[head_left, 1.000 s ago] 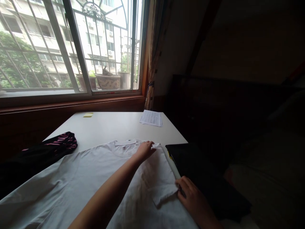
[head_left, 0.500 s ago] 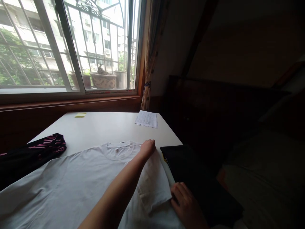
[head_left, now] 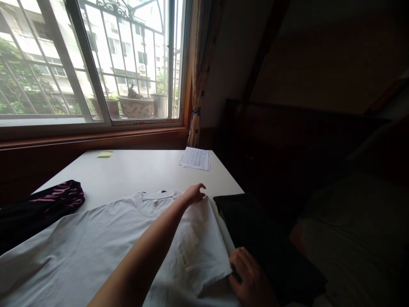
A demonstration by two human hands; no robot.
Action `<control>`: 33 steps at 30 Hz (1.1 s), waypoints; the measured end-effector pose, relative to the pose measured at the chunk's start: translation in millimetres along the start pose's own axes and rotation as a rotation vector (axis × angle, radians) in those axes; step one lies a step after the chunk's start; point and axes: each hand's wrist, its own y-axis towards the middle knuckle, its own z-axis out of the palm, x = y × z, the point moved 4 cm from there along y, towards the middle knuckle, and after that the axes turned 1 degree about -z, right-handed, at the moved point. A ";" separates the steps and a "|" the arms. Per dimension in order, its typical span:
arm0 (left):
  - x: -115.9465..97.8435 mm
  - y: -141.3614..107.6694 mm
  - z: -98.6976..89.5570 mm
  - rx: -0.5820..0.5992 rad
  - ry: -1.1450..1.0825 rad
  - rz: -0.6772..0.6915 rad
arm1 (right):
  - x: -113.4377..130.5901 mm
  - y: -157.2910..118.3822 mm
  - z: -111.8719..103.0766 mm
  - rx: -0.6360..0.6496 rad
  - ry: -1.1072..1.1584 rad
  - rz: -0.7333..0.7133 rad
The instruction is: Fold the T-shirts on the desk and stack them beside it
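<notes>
A white T-shirt (head_left: 105, 238) lies spread out, its collar toward the window. My left hand (head_left: 193, 194) is over the shoulder at the right of the collar, finger and thumb parted with nothing between them. My left forearm crosses the shirt front and hides part of it. At the lower right, my right hand (head_left: 249, 273) is closed on the hem corner of the shirt's right-side sleeve (head_left: 207, 268). Its fingertips are partly in shadow.
The shirt rests on a white table (head_left: 134, 170). Dark folded cloth (head_left: 255, 230) lies along the right edge, and a black garment with pink lettering (head_left: 47, 200) at the left. Printed papers (head_left: 195, 158) and a yellow sticky note (head_left: 105, 154) are near the far edge, below the window.
My left hand has loosened its closed fingers from the shirt's shoulder and shifted slightly left. My right hand stays at the sleeve hem, which looks flatter and pulled a little more taut.
</notes>
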 end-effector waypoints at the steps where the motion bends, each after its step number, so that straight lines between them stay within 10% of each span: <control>1: -0.7 -2.7 -1.2 0.037 0.002 0.036 | 0.8 -1.0 0.0 0.006 0.008 -0.004; 7: -10.3 -18.2 -1.9 0.123 0.072 0.279 | 5.6 -0.6 -1.1 0.005 0.110 -0.029; 14: 1.4 -40.8 -9.0 -0.035 0.091 0.390 | 14.3 3.0 -3.6 0.035 0.169 -0.063; 24: 25.0 -43.3 -51.1 -0.277 -0.192 0.330 | 15.3 4.8 -2.4 0.057 0.171 -0.077; 33: 25.6 -49.6 -26.0 -0.273 -0.269 0.219 | 19.4 4.2 -1.7 0.125 0.188 -0.070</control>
